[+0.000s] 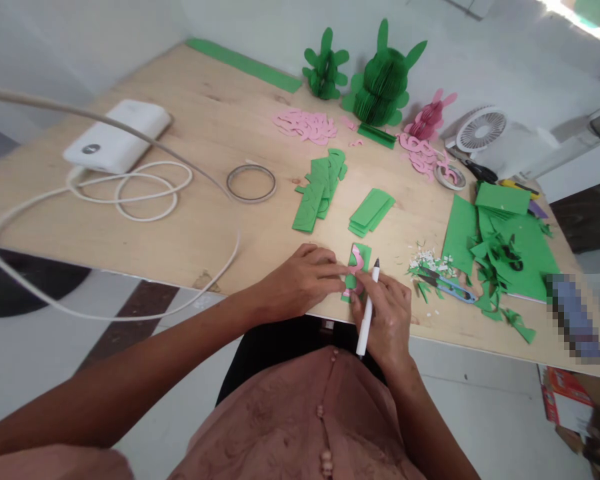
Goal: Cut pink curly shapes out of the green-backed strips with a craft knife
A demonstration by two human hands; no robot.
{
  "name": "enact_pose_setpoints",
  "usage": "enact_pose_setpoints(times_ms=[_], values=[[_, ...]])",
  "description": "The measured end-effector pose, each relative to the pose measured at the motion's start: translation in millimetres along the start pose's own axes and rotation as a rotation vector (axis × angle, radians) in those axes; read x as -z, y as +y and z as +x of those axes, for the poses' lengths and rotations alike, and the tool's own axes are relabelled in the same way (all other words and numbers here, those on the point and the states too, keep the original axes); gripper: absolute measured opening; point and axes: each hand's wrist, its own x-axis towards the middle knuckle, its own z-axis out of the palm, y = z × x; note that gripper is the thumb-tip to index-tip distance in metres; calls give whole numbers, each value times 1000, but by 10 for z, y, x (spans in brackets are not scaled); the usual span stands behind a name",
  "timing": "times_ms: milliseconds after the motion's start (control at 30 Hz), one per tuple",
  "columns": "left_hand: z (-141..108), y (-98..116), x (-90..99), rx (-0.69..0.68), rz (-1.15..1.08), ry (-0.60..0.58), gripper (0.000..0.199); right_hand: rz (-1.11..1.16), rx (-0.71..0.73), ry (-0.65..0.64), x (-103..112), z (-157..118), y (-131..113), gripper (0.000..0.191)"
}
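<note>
A narrow green strip (351, 281) is lying at the near edge of a wooden table (260, 247), with a curved pink cutout (357, 259) resting on it. Left of the strip, the left hand (310, 280) is reaching in, fingers loosely extended, tips touching it. Right of the strip, the right hand (387, 307) is grasping a white pen (368, 313) in curled fingers — index fingertip meeting the strip too. Green cards (371, 212) are sitting just beyond the strip.

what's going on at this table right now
A person's left hand has fingertips on a small green strip with a pink cut-out on it. The right hand is also at the strip, with a white pen held in it. More green strips lie beyond, and paper figures stand at the back.
</note>
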Motion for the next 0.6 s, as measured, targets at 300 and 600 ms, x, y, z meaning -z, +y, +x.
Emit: enact_pose_setpoints(times_ms=[300, 600], values=[[7, 21, 36, 10, -35, -2, 28, -16, -19, 32, -20, 6, -20, 22], [14, 29, 56, 43, -52, 28, 26, -14, -21, 23, -16, 9, -14, 22]])
